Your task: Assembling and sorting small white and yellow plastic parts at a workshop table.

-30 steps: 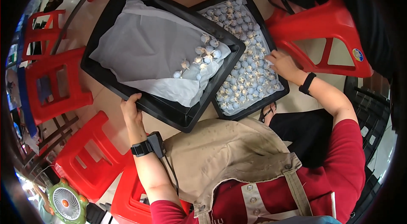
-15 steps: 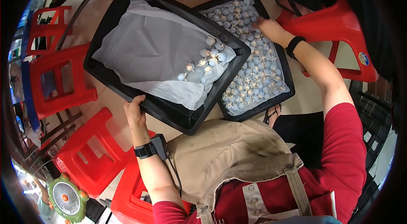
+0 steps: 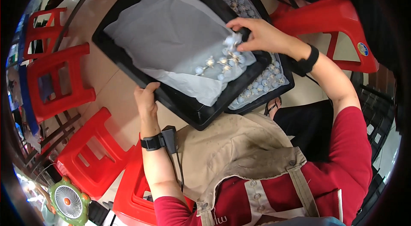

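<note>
Floor [image 3: 112, 87] partly hidden by black tray [image 3: 180, 107]; balls [image 3: 232, 40] blurred at right fingers [image 3: 241, 22].

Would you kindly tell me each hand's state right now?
Left hand: closed, holding the black tray.
Right hand: at some pale balls; grip cannot be told.

Red stools [image 3: 329, 23] stand on the pale tiled floor [image 3: 113, 97], with a green fan [image 3: 68, 202] toward its left edge.
</note>
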Tool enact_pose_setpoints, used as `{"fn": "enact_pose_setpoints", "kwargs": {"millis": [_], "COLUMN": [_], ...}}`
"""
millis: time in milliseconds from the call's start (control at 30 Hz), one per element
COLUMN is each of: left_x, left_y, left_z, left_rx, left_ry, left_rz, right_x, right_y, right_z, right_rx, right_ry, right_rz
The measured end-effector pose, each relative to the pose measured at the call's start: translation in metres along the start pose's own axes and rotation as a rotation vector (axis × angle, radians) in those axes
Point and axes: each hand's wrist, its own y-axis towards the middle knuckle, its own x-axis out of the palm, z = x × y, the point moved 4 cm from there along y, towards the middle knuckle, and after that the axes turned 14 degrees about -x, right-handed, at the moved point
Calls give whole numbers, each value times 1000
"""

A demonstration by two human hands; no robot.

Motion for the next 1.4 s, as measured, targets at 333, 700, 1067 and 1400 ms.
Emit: {"fn": "enact_pose_setpoints", "kwargs": {"millis": [333, 700, 1067, 1400], "left_x": [115, 142, 148, 150], "left_y": [8, -18, -21, -31], "left_z": [-50, -49, -37, -40], "left_rx": [-111, 92, 167, 247], "left_ry": [129, 480, 692, 708], "left_rz": [-216, -104, 26, 128], "right_x": [-18, -29, -25, -24], "right_y": [-136, -171, -186, -185], "right_z": [122, 114, 124, 129], "right_rx": [520, 667, 711, 703], "right_ry": [342, 45, 139, 90], "right_rz": [499, 219, 225, 228]}}
